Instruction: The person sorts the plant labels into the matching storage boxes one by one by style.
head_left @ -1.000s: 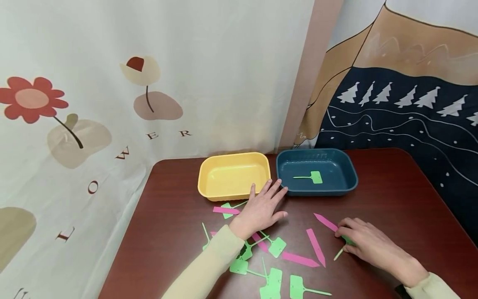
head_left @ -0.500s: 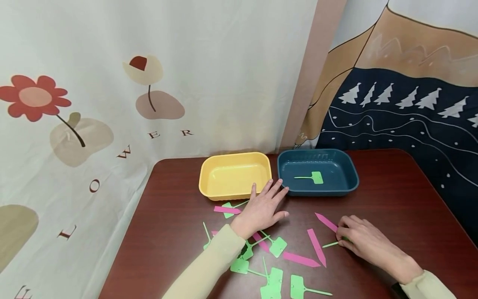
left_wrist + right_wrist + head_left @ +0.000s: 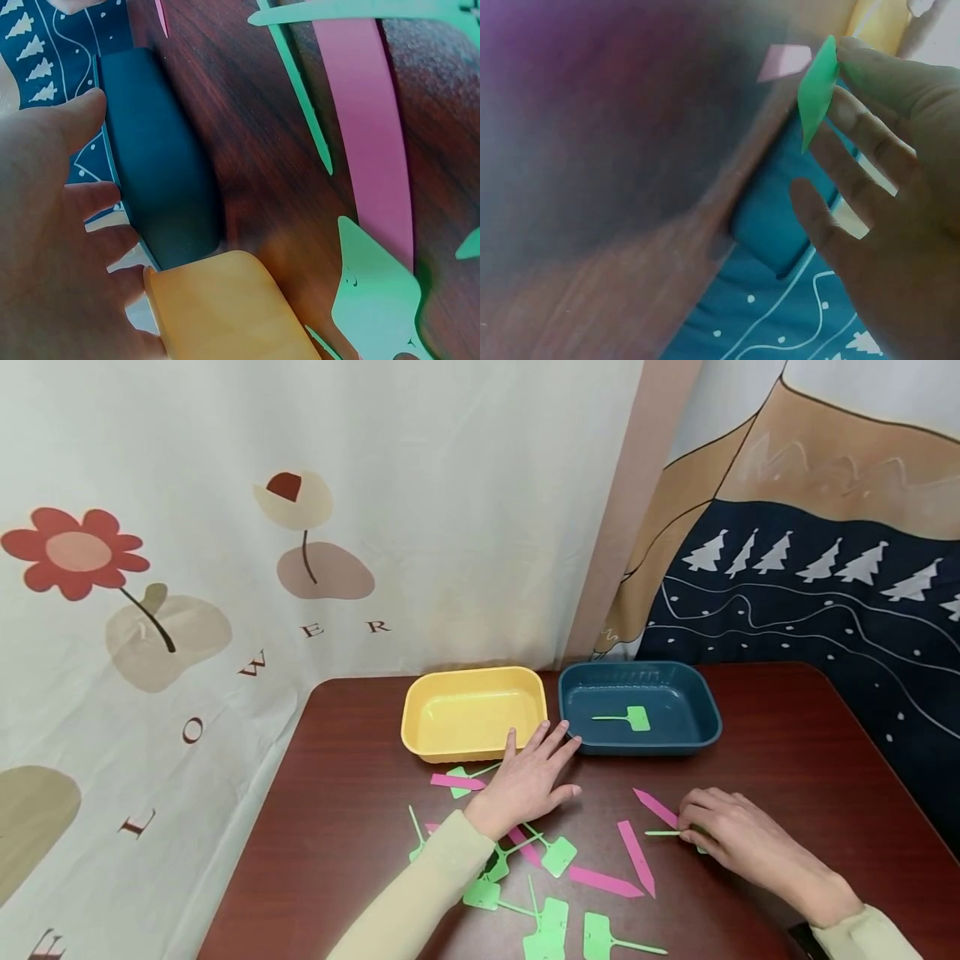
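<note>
My right hand [image 3: 738,839] pinches a green T-shaped plant label [image 3: 819,94] between thumb and index finger; its thin stem [image 3: 662,833] points left in the head view. The other fingers are partly curled, and the hand covers most of the label's plate. Beside those fingertips lies a pink pointed plant label [image 3: 656,807]. My left hand [image 3: 525,781] is spread with straight fingers, its fingertips at the near rims of the yellow tray [image 3: 461,755] and the dark blue tray [image 3: 652,749]. One green label [image 3: 637,718] lies inside the blue tray.
Several loose green labels [image 3: 558,856] and pink labels [image 3: 635,858] lie scattered on the dark wooden table [image 3: 337,810], some overlapping, some hidden under the left sleeve [image 3: 423,885]. A printed curtain [image 3: 465,527] hangs behind the table's back edge.
The green label in my right hand has turned: its stem pointed toward the near left and now points straight left. My left hand stays at the tray rims.
</note>
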Motion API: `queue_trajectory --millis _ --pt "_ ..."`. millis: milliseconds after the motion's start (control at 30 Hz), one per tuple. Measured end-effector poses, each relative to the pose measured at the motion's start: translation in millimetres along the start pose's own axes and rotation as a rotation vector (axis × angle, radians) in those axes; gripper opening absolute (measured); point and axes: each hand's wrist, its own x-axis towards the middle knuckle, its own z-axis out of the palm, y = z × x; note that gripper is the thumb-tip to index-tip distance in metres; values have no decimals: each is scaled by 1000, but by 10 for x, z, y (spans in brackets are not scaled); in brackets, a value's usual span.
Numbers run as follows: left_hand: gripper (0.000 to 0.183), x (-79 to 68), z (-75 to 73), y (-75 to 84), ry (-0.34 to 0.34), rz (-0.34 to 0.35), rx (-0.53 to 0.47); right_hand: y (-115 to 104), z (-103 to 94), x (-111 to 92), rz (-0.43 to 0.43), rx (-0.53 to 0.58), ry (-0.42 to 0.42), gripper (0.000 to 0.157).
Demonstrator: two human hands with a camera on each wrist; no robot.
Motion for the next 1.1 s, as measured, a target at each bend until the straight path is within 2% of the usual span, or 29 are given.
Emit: queue_trajectory --millis 233,500,600,633,733,767,900,1000,1100 --pt "73 -7 -1 2 4 -1 12 -9 -140 124 39 -19 44 26" --pt "74 -17 4 8 -3 -6 9 -56 -283 342 20 3 206 26" --pt "73 -23 1 9 2 -3 6 -89 -295 442 -7 16 245 12" --pt "73 -25 -1 10 3 -2 6 -96 -296 475 -15 19 255 15" --pt "73 -27 -5 13 4 1 9 -109 -307 575 -30 25 287 42" --pt "73 -26 -7 14 3 2 8 -110 -314 609 -28 28 297 42" --pt "73 -19 -9 17 -1 1 13 -103 -350 739 0 45 319 14" --pt "74 -16 -3 15 1 -1 11 -73 -371 830 26 57 313 20" --pt "74 -17 5 12 3 -2 9 -29 -383 919 39 59 292 18"
